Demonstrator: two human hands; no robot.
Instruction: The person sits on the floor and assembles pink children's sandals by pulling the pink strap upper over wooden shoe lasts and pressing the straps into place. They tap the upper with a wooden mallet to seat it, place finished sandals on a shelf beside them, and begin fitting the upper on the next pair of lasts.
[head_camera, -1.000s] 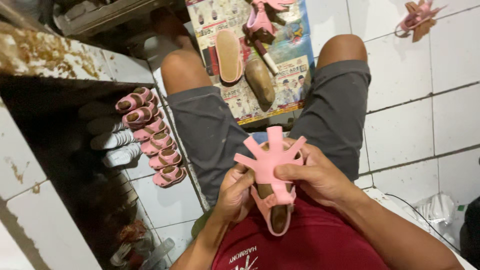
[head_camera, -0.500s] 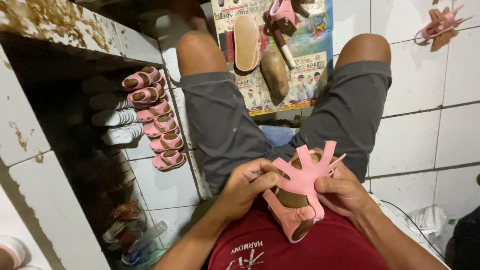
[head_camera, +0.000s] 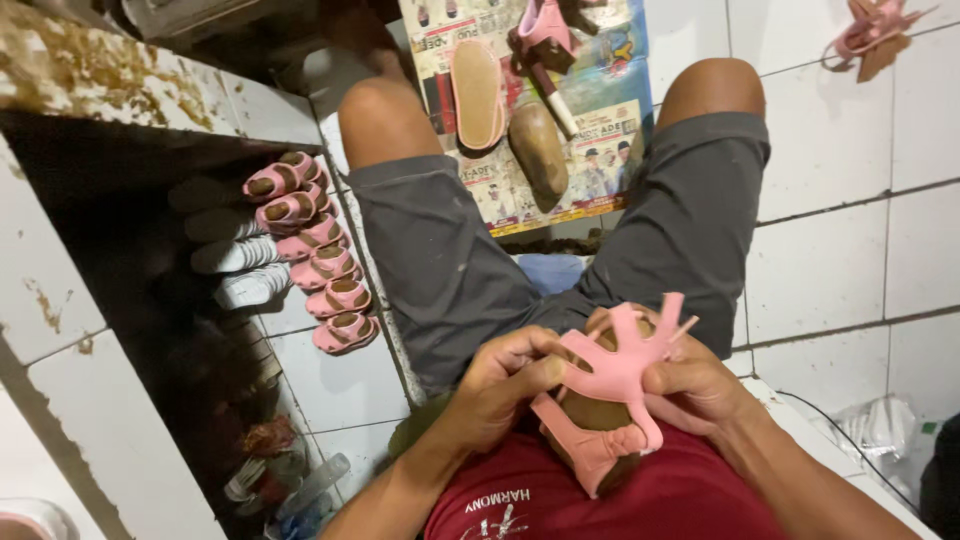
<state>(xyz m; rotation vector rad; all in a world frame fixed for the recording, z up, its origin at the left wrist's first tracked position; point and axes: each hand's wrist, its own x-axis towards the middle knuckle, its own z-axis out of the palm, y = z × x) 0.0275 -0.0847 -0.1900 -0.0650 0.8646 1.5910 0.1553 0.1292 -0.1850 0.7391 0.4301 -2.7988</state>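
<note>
I sit on a white tiled floor in grey shorts and a red shirt. Both hands hold a small pink sandal upper (head_camera: 618, 368) stretched over a brown wooden shoe last (head_camera: 598, 412) in my lap. My left hand (head_camera: 500, 385) pinches the upper's left edge with thumb and fingers. My right hand (head_camera: 695, 385) grips the last and the strappy toe part from the right. The heel strap points toward my chest.
A row of several finished pink sandals (head_camera: 310, 250) lines the floor at my left, beside a dark shelf. Ahead on a printed paper sheet (head_camera: 590, 160) lie a tan sole (head_camera: 478, 95), a bare last (head_camera: 540, 150) and a hammer (head_camera: 550, 90). Another pink upper (head_camera: 870, 35) lies far right.
The view has shifted. My hands and the sandal have moved slightly right and lower in my lap, and the left fingers have slid along the upper's edge.
</note>
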